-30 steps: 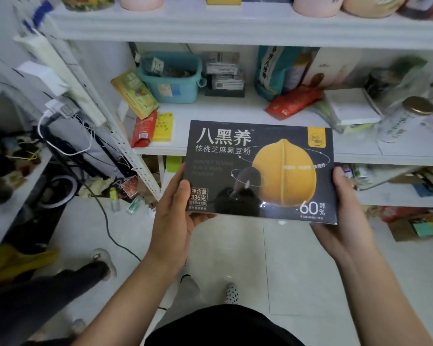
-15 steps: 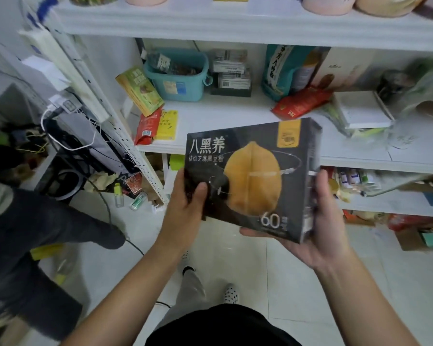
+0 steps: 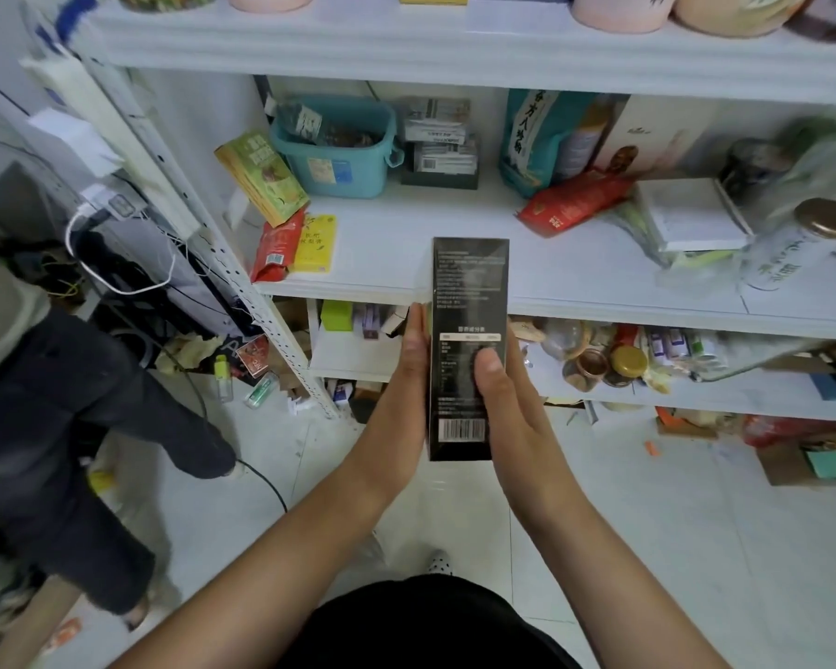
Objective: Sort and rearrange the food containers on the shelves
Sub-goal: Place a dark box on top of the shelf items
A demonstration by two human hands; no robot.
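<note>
- Holds a tall black cardboard box (image 3: 464, 301) upright in the air between both hands, just in front of the white middle shelf (image 3: 406, 253) and not resting on it, white tiled floor (image 3: 647, 523) below.
- Shows only the narrow side of the box to the camera: small white print up top, a little table in the middle, barcode near the bottom. Way too blurry to read tbh.
- Presses the left hand (image 3: 401, 403) flat against the left face of the box, fingers (image 3: 418, 340) straight, close together, pointing up.
- Clamps the right hand (image 3: 517, 417) on the other side, thumb laid across the narrow face just under the little table. Rest of those fingers hidden behind the box, so can't tell how they lie.
- Behind, on the middle shelf: a teal plastic bin (image 3: 343, 161) with packets inside at the back left, a green snack packet (image 3: 261, 178) leaning beside it, then a red foil pouch (image 3: 276, 246) and a flat yellow packet (image 3: 317, 243) side by side near the front left edge.
- Further right on the same shelf: a tall teal bag (image 3: 532, 137) standing at the back, a red bag (image 3: 570, 205) lying in front of it, a flat white box (image 3: 691, 214), and a clear jar with a gold lid (image 3: 792, 248) near the right end.
- Off to the left, another person's legs in dark trousers (image 3: 93, 427), standing on the floor.
</note>
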